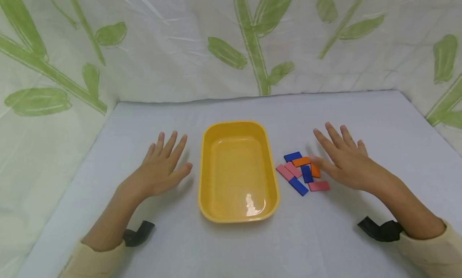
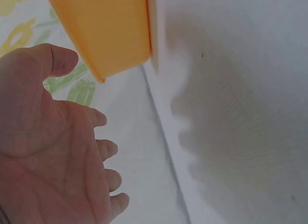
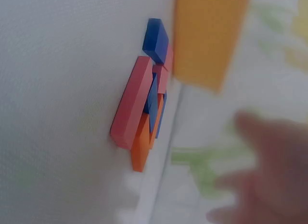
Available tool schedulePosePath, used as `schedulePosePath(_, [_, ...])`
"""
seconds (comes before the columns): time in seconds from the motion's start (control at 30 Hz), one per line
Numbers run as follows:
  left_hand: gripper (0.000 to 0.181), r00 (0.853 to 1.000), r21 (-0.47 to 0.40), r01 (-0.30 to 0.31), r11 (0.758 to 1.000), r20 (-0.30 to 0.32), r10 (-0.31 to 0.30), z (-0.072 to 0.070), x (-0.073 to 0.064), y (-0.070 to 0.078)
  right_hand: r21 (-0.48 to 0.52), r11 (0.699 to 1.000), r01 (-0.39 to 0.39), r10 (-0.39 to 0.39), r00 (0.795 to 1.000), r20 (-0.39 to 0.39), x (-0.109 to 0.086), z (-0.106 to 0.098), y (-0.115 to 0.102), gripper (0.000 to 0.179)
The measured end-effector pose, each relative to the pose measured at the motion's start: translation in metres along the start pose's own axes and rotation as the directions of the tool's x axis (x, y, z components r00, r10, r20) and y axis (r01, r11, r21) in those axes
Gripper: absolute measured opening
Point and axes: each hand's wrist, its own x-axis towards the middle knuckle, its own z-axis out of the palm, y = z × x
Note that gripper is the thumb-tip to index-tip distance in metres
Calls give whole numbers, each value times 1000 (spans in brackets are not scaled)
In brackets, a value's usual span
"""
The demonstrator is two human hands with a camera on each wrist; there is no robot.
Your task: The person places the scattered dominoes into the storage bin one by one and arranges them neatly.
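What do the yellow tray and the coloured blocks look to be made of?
Yellow tray: probably moulded plastic, glossy; the bright glare inside and rounded corners suggest it.
Coloured blocks: painted wood or plastic, I can't tell which; smooth, evenly coloured faces and straight edges fit either.

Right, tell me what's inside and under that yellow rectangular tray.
Inside the yellow rectangular tray with rounded corners, no objects show, only its bare, glossy floor. It rests on the white tabletop; whatever it covers cannot be seen.
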Motion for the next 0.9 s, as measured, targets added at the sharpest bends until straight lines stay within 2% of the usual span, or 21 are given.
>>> schedulePosePath(0.23, [78, 1000, 18, -1, 1000, 2, 1, 1, 1, 0, 11, 1000, 11, -11, 1000, -13, -4, -1, -2, 86])
schedulePosePath(0.33, [80, 1000, 6, -7, 1000, -14, 7, 3, 0, 0, 18, 999, 42, -41, 999, -35, -5, -2, -3, 85])
schedulePosePath(0.47, [84, 997, -47, -57, 997, -64, 54, 9, -4, 4, 33, 986, 163, -161, 985, -54, -4, -5, -5, 73])
schedulePosePath(0.53, [82, 987, -94, -126, 987, -112, 116, 15, -8, 10, 21, 965, 263, -261, 964, -55, -1, -5, -8, 62])
schedulePosePath(0.57, [80, 978, -115, -172, 978, -141, 155, 19, -11, 14, 17, 949, 316, -314, 948, -51, 1, -4, -10, 56])
schedulePosePath(0.6, [76, 963, -126, -229, 965, -175, 205, 24, -14, 19, 17, 931, 365, -364, 930, -49, 2, -4, -12, 49])
schedulePosePath(0.63, [72, 941, -131, -297, 946, -210, 266, 28, -17, 24, 17, 911, 412, -411, 911, -48, 5, -3, -14, 44])
schedulePosePath(0.67, [67, 913, -134, -367, 921, -243, 329, 33, -20, 29, 17, 890, 457, -455, 889, -47, 7, -2, -17, 40])
schedulePosePath(0.73, [53, 842, -104, -497, 861, -300, 449, 40, -25, 40, 15, 852, 523, -522, 852, -42, 12, -1, -22, 34])
schedulePosePath(0.83, [37, 709, -23, -658, 752, -355, 609, 48, -29, 53, -15, 811, 585, -585, 810, -32, 19, 1, -28, 34])
schedulePosePath(0.9, [31, 645, 26, -715, 699, -363, 673, 51, -30, 59, -47, 793, 607, -609, 793, -18, 24, 3, -32, 36])
